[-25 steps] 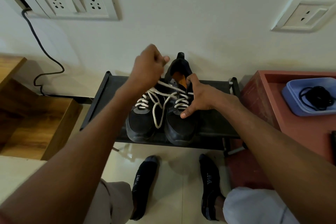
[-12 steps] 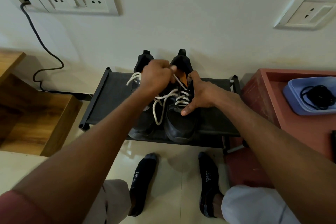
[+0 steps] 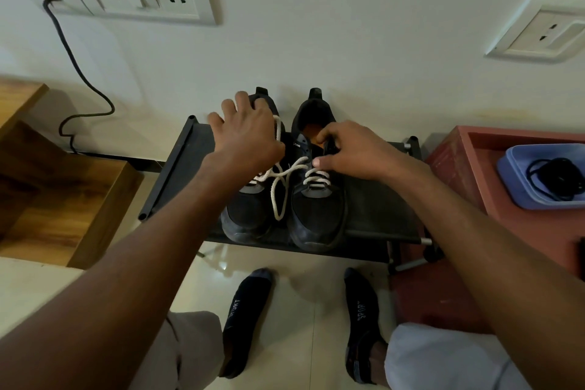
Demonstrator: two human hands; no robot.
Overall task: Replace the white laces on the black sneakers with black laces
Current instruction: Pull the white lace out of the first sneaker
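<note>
my left hand (image 3: 245, 133) hangs with fingers spread and loose over the left sneaker (image 3: 250, 203), gripping nothing, the white lace (image 3: 278, 187) trailing from under it across both shoes. the right sneaker (image 3: 316, 203) stands just beside on the black rack (image 3: 177, 174); my right hand (image 3: 351, 152) pinches its collar. the black laces (image 3: 554, 179) lie coiled in the blue tray (image 3: 519, 168), far right.
</note>
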